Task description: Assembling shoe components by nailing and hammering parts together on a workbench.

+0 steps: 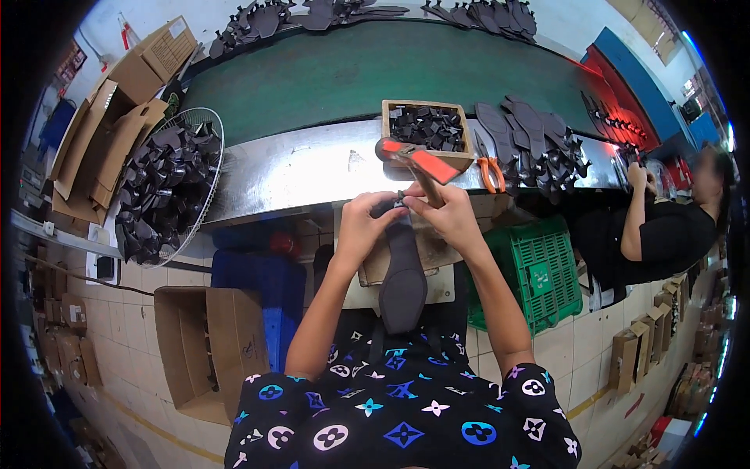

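A dark grey shoe sole [404, 289] points toward me, its wide toe end nearest my body. Around its narrow heel end are the fingers of my left hand [361, 230], closed on it. My right hand [453, 223] has the handle of a hammer [428, 162] tucked in it, the orange-red head tilted up beyond my fingers. The right thumb and fingertips meet the left ones at a small dark piece [401, 198] on the heel end; its exact shape is mostly hidden. Beneath the sole is a worn wooden block [375, 270].
Beyond my hands, a wooden tray [466, 129] holds small black pieces, beside orange-handled pliers [492, 173] and stacked soles [535, 129]. A wire basket [221, 156] of black heels stands left. The green belt [336, 78] runs behind. A green crate [539, 273] and a co-worker [664, 223] are right.
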`<state>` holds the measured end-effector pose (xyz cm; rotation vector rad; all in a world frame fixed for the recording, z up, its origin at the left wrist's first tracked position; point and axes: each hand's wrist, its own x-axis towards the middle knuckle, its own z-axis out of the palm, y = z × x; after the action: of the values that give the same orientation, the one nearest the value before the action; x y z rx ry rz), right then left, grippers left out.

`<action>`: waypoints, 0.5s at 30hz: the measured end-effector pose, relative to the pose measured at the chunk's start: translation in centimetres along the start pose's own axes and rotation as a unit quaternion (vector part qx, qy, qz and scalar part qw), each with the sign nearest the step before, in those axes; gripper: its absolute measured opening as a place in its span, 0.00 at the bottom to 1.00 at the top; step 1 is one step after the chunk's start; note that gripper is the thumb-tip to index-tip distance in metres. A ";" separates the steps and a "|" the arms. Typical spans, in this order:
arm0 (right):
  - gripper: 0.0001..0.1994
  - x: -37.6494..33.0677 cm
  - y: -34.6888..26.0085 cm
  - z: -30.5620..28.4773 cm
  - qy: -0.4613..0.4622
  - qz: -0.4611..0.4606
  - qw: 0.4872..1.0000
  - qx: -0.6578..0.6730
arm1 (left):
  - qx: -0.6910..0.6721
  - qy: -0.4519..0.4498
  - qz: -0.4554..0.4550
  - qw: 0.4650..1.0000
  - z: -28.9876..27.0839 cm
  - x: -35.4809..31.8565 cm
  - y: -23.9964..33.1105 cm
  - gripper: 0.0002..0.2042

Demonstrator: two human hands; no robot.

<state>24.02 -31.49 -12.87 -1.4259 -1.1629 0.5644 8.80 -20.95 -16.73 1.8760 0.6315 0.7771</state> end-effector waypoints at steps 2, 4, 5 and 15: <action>0.10 0.2 0.5 -0.1 -0.018 0.014 1.000 0.009 | -0.004 0.000 0.000 1.000 0.2 0.0 -0.5 0.15; 0.09 0.4 0.8 -0.1 -0.041 0.022 0.997 -0.067 | -0.006 0.007 0.007 1.000 0.2 -0.2 -1.1 0.15; 0.09 0.4 0.7 -0.1 -0.044 0.021 0.997 -0.066 | -0.010 0.009 0.015 1.000 0.1 -0.2 -1.4 0.15; 0.13 -2.3 -3.1 -0.5 -0.003 -0.073 0.986 -0.149 | -0.043 0.000 -0.002 0.999 -0.1 -0.1 -1.5 0.16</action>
<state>22.52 -34.14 -10.47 -1.5741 -1.3883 0.3000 8.56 -20.40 -18.09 1.7961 0.5924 0.7906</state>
